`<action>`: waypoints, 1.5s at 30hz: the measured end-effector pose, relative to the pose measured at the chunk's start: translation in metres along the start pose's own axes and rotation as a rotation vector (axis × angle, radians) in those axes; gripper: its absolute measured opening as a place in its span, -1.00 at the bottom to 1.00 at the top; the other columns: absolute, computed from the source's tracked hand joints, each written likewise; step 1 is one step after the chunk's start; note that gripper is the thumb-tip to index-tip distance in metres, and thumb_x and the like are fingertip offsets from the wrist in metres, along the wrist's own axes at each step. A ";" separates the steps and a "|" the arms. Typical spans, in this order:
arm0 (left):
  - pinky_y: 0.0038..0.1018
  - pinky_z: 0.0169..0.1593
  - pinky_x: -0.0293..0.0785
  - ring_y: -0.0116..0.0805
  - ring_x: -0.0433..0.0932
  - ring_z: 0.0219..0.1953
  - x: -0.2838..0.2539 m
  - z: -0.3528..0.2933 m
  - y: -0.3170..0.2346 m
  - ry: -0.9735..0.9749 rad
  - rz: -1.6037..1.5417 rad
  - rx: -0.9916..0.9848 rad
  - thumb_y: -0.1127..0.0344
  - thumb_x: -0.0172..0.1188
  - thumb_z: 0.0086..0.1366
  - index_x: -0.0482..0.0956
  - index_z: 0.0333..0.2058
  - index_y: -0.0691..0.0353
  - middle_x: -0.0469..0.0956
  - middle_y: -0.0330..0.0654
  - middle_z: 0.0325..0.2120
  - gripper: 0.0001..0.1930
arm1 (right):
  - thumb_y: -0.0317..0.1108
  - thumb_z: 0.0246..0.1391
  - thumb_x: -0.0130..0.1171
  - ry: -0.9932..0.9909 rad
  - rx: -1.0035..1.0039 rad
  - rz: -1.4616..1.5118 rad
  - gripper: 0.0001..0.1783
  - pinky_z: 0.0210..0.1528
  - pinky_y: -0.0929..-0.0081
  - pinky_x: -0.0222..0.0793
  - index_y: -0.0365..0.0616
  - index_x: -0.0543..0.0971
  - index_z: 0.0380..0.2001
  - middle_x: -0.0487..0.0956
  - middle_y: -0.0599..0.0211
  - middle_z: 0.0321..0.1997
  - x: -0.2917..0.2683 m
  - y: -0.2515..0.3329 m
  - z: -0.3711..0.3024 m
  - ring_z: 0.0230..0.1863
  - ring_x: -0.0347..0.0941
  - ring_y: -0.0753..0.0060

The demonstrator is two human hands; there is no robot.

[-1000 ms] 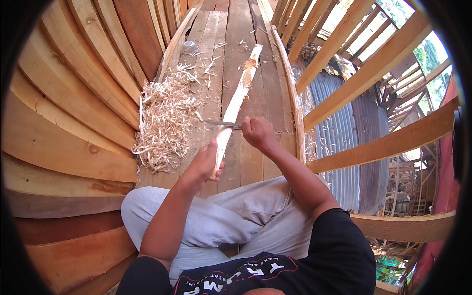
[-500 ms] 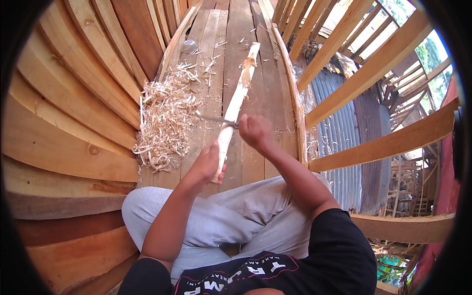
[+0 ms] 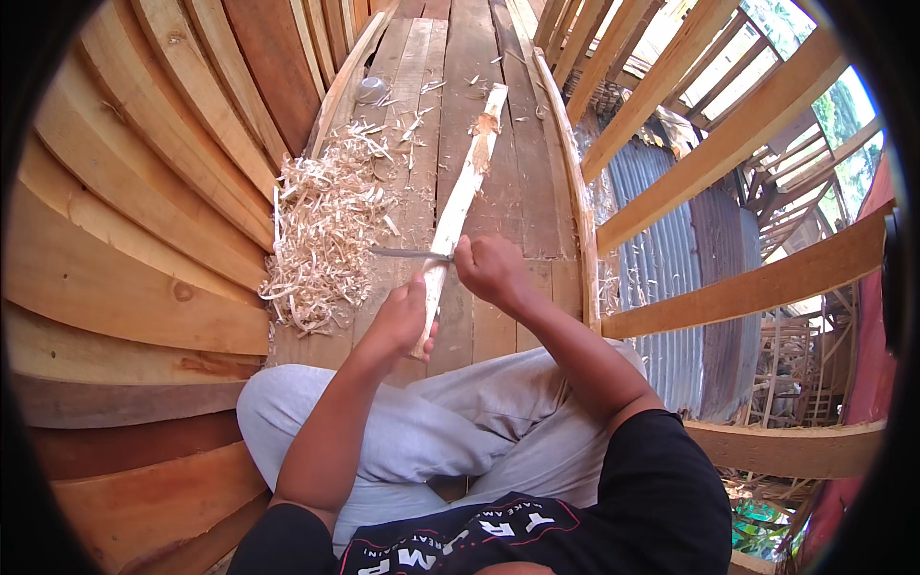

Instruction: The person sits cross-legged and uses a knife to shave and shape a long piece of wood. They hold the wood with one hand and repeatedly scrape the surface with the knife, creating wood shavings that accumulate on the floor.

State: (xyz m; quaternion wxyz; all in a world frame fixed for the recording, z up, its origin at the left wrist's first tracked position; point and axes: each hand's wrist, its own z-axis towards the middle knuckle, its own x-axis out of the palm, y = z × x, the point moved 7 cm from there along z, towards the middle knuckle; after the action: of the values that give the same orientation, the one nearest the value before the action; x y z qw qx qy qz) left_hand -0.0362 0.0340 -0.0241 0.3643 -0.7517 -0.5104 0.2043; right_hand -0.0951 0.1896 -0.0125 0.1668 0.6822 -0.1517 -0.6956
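Observation:
A long pale wooden stick (image 3: 464,192), peeled for most of its length with a brownish patch near its far end, slants away from me. My left hand (image 3: 402,319) is closed round its near end. In my right hand (image 3: 491,267) I grip a knife (image 3: 407,253) by its handle, which my fingers hide. The blade lies across the stick just beyond my left hand, its tip pointing left toward a heap of curled wood shavings (image 3: 326,240).
A slatted wooden wall (image 3: 153,230) rises on my left, and a wooden railing (image 3: 671,144) runs along my right. Beyond it is a corrugated metal sheet (image 3: 652,287). A small round greyish container (image 3: 371,90) stands on the plank floor (image 3: 412,57) past the shavings.
My right hand and the knife have moved a little nearer to me along the stick. The left hand keeps its hold in about the same place.

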 end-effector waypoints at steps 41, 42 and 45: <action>-0.51 -0.67 0.36 -0.53 0.30 -0.72 0.004 0.007 -0.007 -0.032 0.013 0.025 -0.07 -0.39 0.50 0.30 0.00 0.31 0.36 -0.24 -0.61 -0.47 | -0.13 0.19 -0.18 -0.315 0.023 0.067 -0.44 -0.33 -0.10 0.38 -0.30 0.56 -0.70 0.52 -0.19 -0.59 0.000 -0.052 0.034 -0.50 0.50 -0.26; -0.51 -0.67 0.36 -0.52 0.30 -0.72 0.001 0.006 -0.008 -0.022 0.007 0.014 -0.07 -0.39 0.50 0.30 0.01 0.32 0.36 -0.24 -0.61 -0.47 | -0.13 0.19 -0.18 -0.273 0.070 0.067 -0.44 -0.34 -0.10 0.38 -0.30 0.56 -0.69 0.52 -0.18 -0.59 0.009 -0.048 0.031 -0.50 0.50 -0.25; -0.51 -0.67 0.36 -0.52 0.31 -0.72 -0.004 0.003 -0.012 -0.021 -0.004 0.010 -0.07 -0.39 0.50 0.30 0.04 0.34 0.36 -0.25 -0.60 -0.45 | -0.14 0.20 -0.20 -0.223 -0.039 0.089 -0.44 -0.36 -0.10 0.37 -0.29 0.56 -0.69 0.52 -0.18 -0.59 0.006 -0.028 0.024 -0.52 0.48 -0.25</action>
State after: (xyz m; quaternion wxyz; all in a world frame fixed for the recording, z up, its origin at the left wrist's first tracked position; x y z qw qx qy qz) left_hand -0.0478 0.0339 -0.0173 0.3629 -0.7469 -0.5145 0.2139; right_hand -0.1201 0.2119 -0.0301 0.1929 0.5896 -0.1859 -0.7620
